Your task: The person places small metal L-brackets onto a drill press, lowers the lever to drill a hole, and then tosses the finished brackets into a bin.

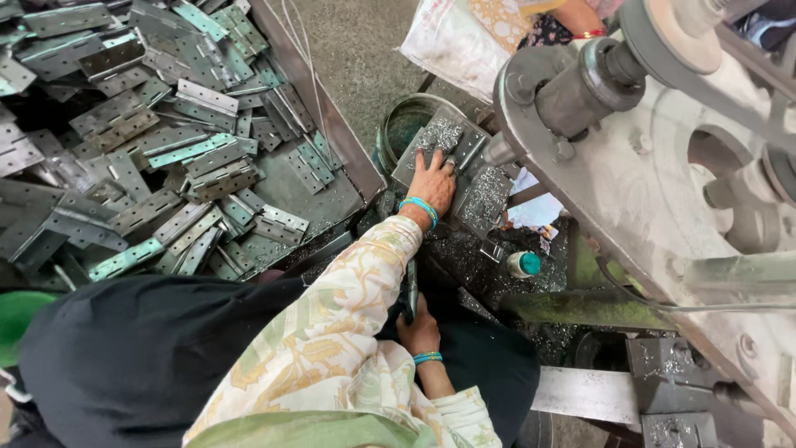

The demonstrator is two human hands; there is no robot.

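A shallow metal tray (332, 124) fills the upper left of the frame, heaped with flat grey steel hinges (149, 141), some tinted green, lying crisscross over one another. Right of the tray, near the frame's centre, a small machine bed (489, 257) is strewn with bright metal shavings (485, 195). A hinge leaf (435, 137) lies on it, and a small bottle with a teal cap (524, 264) stands at its right edge.
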